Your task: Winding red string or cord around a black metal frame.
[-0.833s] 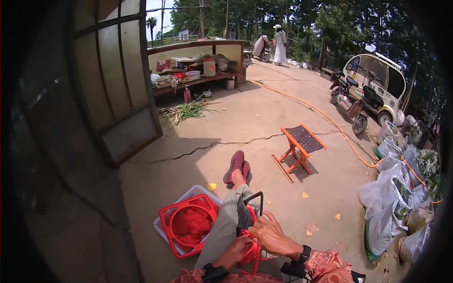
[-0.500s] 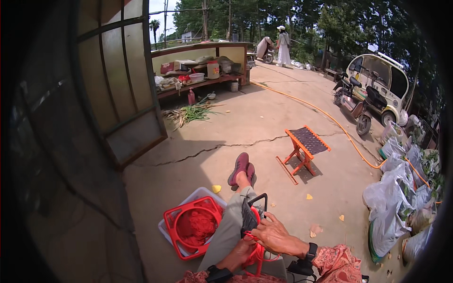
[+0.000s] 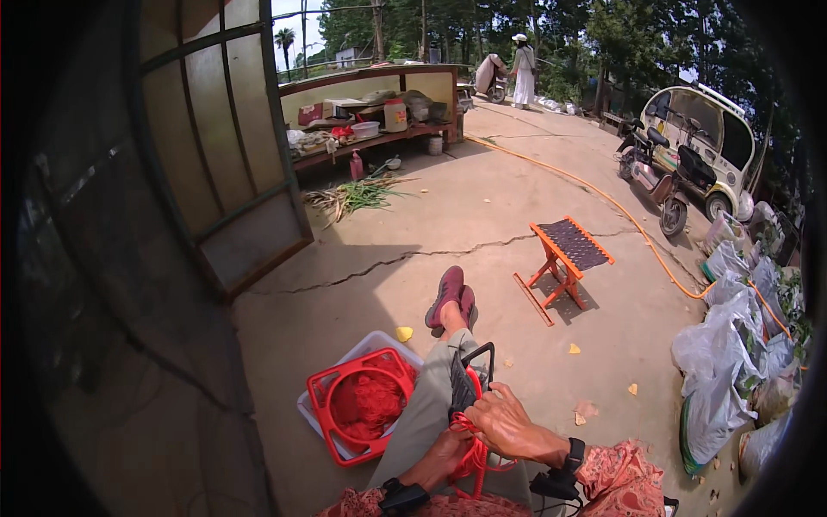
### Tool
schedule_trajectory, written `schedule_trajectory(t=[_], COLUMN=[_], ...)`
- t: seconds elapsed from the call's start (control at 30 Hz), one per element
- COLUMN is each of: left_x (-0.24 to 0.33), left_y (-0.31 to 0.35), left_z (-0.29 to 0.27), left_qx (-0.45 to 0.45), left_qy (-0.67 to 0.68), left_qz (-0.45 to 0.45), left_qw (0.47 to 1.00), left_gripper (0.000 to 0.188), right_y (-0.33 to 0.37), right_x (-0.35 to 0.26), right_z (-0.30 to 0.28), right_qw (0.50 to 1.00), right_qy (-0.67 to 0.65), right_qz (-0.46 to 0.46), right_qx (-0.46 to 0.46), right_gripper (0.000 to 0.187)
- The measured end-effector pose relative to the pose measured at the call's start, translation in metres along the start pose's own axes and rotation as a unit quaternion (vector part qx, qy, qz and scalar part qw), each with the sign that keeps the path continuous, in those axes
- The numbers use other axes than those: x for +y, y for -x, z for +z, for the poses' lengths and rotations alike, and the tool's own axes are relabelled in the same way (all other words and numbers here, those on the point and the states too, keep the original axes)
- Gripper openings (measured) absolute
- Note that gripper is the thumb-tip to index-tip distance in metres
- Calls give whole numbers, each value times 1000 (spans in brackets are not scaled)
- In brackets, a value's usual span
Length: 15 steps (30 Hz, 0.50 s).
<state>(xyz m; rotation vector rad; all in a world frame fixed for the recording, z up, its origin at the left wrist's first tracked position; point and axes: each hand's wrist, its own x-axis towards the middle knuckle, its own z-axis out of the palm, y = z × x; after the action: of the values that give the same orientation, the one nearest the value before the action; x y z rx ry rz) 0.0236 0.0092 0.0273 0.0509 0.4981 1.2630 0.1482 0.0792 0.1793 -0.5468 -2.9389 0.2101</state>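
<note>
- While the left hand (image 3: 447, 451) has its fingers closed on red cord (image 3: 469, 466), the right hand (image 3: 510, 423) bends over the same strands; whether its fingers grip them, I cannot tell.
- Loops of the cord hang over the grey-trousered lap (image 3: 410, 446), just beside a black object (image 3: 463, 390) with a loop-shaped handle.
- Left of the lap, a red frame (image 3: 322, 385) rests on a pale tub (image 3: 379, 341).
</note>
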Motion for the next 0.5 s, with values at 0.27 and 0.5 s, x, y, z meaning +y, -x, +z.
schedule_trajectory(t=[0.27,0.5], left_x=[-4,20], left_y=[-1,78], left_z=[-8,75], left_qx=[-41,-29], left_qy=[11,-325], left_qz=[-24,165], left_qw=[999,931], left_gripper=[29,36], right_y=[-1,-4], right_x=[-8,-11], right_z=[-10,-37], right_qw=[980,708], right_qy=[-189,-660], right_qz=[55,250], right_qx=[27,23], right_gripper=[20,23])
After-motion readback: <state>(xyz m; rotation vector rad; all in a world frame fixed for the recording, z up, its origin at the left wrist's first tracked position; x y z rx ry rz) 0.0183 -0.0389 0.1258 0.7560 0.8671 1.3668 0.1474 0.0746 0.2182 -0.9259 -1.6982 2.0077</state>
